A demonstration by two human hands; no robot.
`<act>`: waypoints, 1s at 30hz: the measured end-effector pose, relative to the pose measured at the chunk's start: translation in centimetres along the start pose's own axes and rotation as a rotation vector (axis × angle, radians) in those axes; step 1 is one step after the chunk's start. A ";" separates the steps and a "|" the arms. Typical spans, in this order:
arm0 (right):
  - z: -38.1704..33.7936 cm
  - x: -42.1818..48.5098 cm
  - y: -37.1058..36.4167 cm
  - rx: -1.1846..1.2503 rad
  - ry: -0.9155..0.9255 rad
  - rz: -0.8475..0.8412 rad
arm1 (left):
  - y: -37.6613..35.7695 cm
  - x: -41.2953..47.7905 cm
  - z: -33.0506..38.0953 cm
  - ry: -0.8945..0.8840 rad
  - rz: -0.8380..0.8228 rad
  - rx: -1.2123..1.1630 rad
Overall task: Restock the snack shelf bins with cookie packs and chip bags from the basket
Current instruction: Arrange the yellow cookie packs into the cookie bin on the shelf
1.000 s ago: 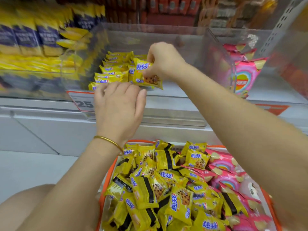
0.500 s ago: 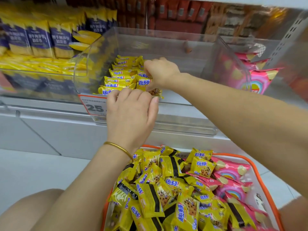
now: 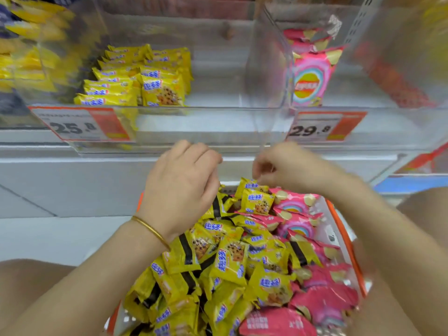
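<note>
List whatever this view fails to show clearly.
Head view: right hand motion-blurred; whether it pinches the cookie pack below is unclear.
Left hand: fingertips hidden behind its own knuckles.
Basket: near end cut off by bottom edge.
Upper-left yellow bags blurred, print unreadable.

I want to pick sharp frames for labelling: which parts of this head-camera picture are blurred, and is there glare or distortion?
Head view: the right hand is smeared by motion; the yellow bags at upper left and red goods at far right are streaked; the yellow cookie packs in the clear plastic bin look sharp; pale glare lies on the clear divider wall.
</note>
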State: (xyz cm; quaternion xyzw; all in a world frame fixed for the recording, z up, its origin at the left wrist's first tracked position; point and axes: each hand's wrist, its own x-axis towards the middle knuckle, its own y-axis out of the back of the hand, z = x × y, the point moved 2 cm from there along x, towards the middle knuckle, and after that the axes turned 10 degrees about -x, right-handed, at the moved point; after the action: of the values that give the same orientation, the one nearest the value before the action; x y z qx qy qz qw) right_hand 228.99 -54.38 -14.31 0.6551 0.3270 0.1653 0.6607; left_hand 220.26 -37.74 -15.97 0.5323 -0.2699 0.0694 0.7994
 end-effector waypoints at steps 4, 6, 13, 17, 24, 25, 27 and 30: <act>4.2 2.6 -10.1 0.058 -0.209 -0.159 | -2.4 -0.1 0.5 0.005 -0.121 -0.025; 4.6 3.3 -13.4 0.064 -0.245 -0.136 | -3.2 -0.1 0.5 0.013 -0.152 -0.033; 4.4 3.0 -14.8 0.010 -0.264 -0.107 | -3.6 0.2 0.4 -0.040 -0.126 -0.019; 2.3 1.2 -9.3 -0.208 -0.172 -0.056 | -1.3 1.3 0.9 -0.149 0.134 0.069; -4.4 -2.5 5.7 0.128 0.049 0.296 | 3.8 2.7 -2.6 0.125 0.423 0.180; -4.9 -1.8 7.5 0.175 0.063 0.388 | 4.2 2.7 -3.2 0.174 0.432 0.180; -5.5 0.7 10.3 0.227 0.042 0.541 | 4.6 2.6 -4.2 0.253 0.412 0.190; -6.2 7.0 12.1 0.272 -0.029 0.595 | 4.5 2.4 -4.9 0.306 0.324 0.205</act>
State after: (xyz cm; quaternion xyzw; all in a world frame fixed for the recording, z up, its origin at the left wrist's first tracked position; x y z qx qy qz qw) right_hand 232.65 -44.06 -3.63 0.8064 0.1311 0.2966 0.4945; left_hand 222.27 -31.89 -12.47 0.5435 -0.2192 0.3035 0.7513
